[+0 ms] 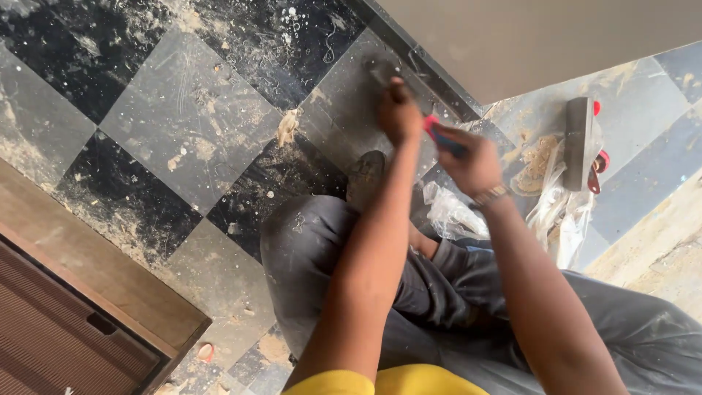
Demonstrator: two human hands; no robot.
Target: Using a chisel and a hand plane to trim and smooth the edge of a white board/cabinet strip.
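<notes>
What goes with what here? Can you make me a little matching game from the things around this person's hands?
Things:
1. scraper
2. right hand
3. trowel
4. plastic sheet

Descriptions:
a. crumpled beside the knee
b. lying on the floor at the right
c. pressed to the grey tile near the wall
d. closed on a red and blue handle

Pairs: 1-c, 2-d, 3-b, 4-a

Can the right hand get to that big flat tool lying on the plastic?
Probably yes. The trowel lies just beyond the right hand with nothing between, but that hand already grips a scraper.
</notes>
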